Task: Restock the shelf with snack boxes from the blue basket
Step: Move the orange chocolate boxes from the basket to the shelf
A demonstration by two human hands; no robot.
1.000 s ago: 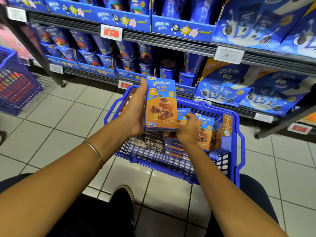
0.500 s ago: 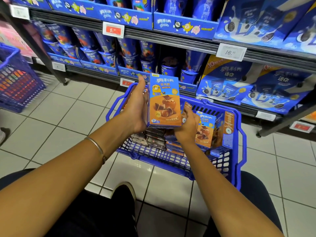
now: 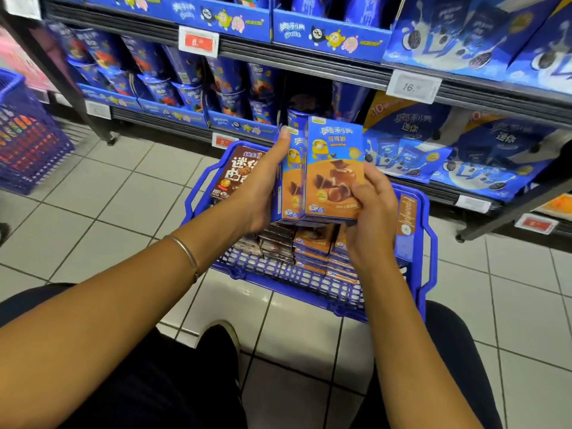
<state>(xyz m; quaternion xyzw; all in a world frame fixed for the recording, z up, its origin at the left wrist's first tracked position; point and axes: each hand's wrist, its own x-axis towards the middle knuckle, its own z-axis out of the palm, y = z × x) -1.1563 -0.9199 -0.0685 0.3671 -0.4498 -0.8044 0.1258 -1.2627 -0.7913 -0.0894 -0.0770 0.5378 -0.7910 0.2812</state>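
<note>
Just above the blue perforated plastic basket [image 3: 294, 280], the left hand [image 3: 257, 187] grips an upright blue-and-orange cardboard rear snack box [image 3: 292, 181], thumb lying up its edge. The right hand [image 3: 371, 218] curls its fingers round the lower corner of the matching front snack box [image 3: 334, 168], pressed against the first. More stacked boxes [image 3: 312, 243] lie inside the basket, and the dark metal shelf [image 3: 309, 66] stands behind it.

Bright, even store lighting; soft motion blur throughout; wide-angle bending at the edges
</note>
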